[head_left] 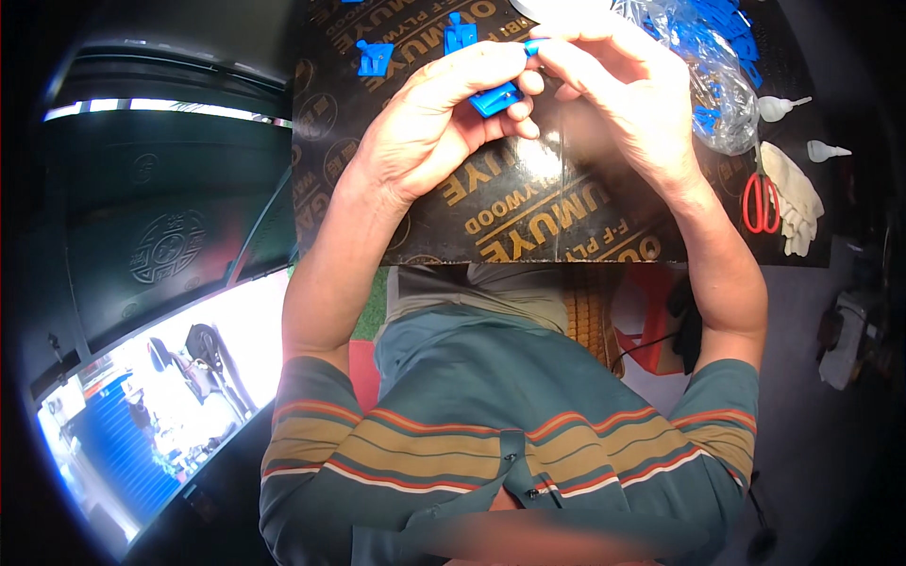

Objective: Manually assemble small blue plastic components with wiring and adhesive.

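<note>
My left hand (429, 123) is closed around a blue plastic part (497, 99), whose boxy end shows below the fingers. At the tip of that thumb is a small blue tip (533, 46), and my right hand (628, 99) pinches it between thumb and forefinger. Whether the tip is joined to the larger part cannot be told, as the fingers cover what lies between. Two similar blue parts lie beyond my left hand: one blue clip-like part (375, 58) and another blue part (460, 36) nearer the middle.
The dark printed plywood tabletop (557, 222) ends just before my lap. Right of my hands lie a clear plastic bag (731, 137), loose blue parts (731, 38), red-handled scissors (761, 203), a pale glove (796, 203), a white nozzle bottle (779, 108) and another small bottle (827, 150).
</note>
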Demonstrator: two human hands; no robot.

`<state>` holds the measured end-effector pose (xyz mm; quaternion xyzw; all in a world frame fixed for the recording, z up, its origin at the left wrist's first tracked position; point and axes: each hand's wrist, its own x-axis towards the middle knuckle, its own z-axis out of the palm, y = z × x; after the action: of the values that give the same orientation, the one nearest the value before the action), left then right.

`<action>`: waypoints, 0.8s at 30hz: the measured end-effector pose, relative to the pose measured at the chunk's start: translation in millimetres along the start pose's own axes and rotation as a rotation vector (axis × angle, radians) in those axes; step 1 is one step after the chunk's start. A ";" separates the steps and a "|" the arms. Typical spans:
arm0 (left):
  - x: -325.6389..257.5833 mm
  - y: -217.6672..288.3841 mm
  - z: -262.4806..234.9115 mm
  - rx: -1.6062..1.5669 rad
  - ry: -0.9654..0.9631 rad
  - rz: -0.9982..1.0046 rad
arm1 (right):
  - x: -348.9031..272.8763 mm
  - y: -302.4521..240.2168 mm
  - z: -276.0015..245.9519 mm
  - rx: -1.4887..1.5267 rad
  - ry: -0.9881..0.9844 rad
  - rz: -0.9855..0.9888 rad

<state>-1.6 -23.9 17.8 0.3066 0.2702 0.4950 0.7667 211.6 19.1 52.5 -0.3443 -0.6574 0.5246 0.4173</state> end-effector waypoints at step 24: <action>-2.6 3.3 12.4 0.243 -0.007 0.178 | 6.7 5.4 -10.0 0.229 -0.094 0.175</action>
<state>4.4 -27.8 28.8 0.4217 0.2972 0.5237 0.6779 217.9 30.2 49.5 -0.3252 -0.5795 0.6461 0.3753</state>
